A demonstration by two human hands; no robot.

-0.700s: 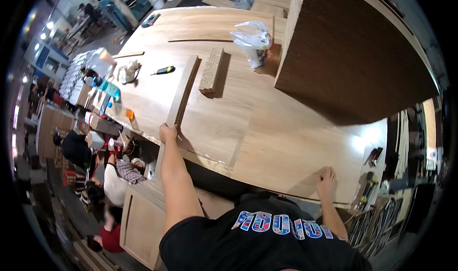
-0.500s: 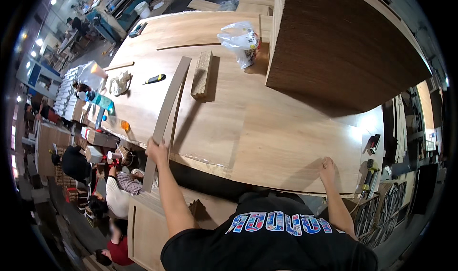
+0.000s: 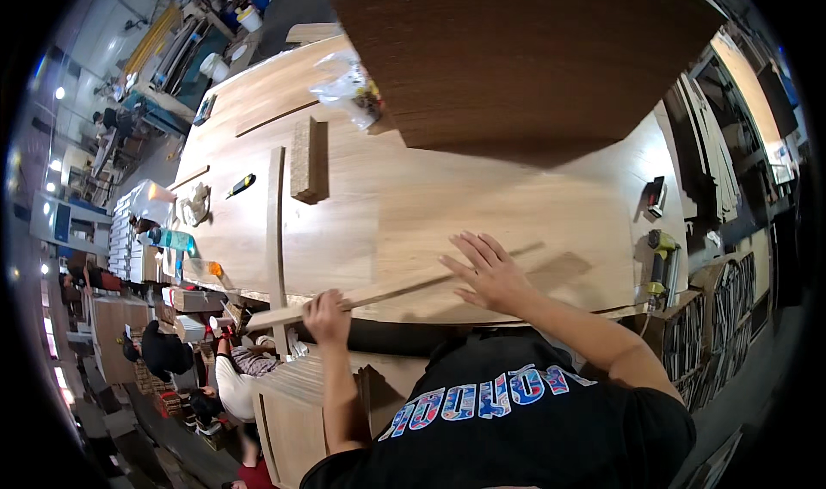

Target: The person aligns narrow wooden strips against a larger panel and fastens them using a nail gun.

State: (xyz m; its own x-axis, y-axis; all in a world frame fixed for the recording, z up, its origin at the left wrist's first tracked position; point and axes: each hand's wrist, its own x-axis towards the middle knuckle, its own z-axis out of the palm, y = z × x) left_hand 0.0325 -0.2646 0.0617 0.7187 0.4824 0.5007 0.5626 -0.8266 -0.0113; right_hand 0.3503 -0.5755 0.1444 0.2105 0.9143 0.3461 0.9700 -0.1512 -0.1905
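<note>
On the far left of the tabletop (image 3: 533, 205), well away from the wooden strip (image 3: 387, 289), lie a clear bag and a dark-handled tool (image 3: 242, 184). A second slat (image 3: 275, 231) stands crosswise, meeting the strip near its left end. The left hand (image 3: 327, 315) has its grip closed around that end, just beyond the tabletop's near edge. The strip's long axis runs rightward and slightly away, over the tabletop. The right hand (image 3: 487, 271) rests flat on it, fingers spread, not clamped. Past the strip's right end the tabletop lies bare up to the big dark panel (image 3: 516, 58); a drill (image 3: 659, 261) sits at the right edge.
</note>
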